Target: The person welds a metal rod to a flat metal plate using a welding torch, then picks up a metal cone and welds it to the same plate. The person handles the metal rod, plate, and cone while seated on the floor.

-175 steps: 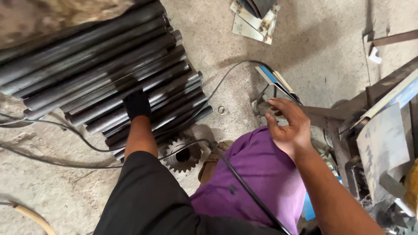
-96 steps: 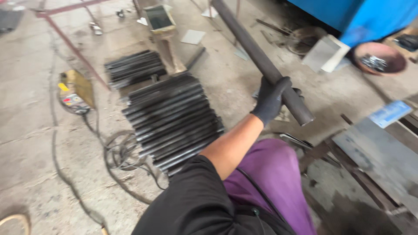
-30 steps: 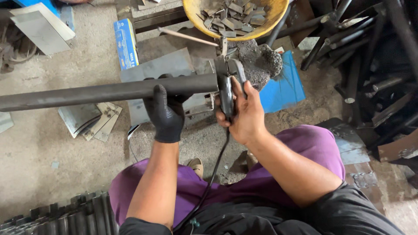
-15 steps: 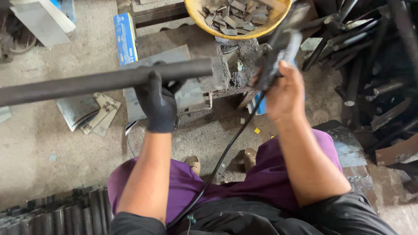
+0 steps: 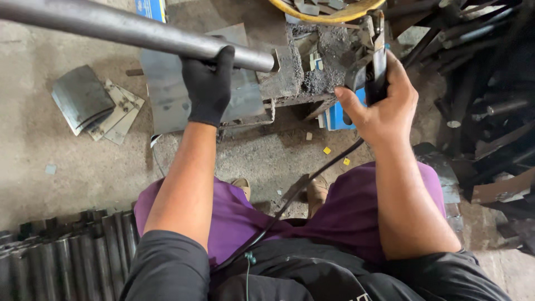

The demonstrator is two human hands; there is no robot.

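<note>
Head view, looking straight down at a seated person's lap and a messy concrete floor [image 5: 67, 167]. Going left to right: bottom left corner has a stack of dark pipes [image 5: 61, 253] lying side by side, and above that a few flat metal plates [image 5: 92, 106] sit loose on the floor.

Main thing is the long steel pipe [image 5: 111, 28]. Its long axis runs pretty much across the frame, starting off the top left edge and tilting slightly downward to the right, with the open cut end pointing right and sitting over the edge of a grimy little metal table [image 5: 290, 78]. The left hand [image 5: 209, 83], in a black glove, is closed around the pipe from underneath, not far back from that cut end, fingers wrapped over the top.

Next to the pipe end the table is covered in dark grit and scraps. Right above it, the rim of a yellow bowl [image 5: 334, 14] full of metal offcuts pokes in from the top edge.

The right hand [image 5: 382, 106] is bare and clamped shut around the black handle of a power tool [image 5: 370, 61], held upright just right of the pipe end and apart from it. A black cord [image 5: 301, 189] runs from it down across the purple trousers [image 5: 345, 212]. More dark bars [image 5: 479, 83] are piled on the far right.
</note>
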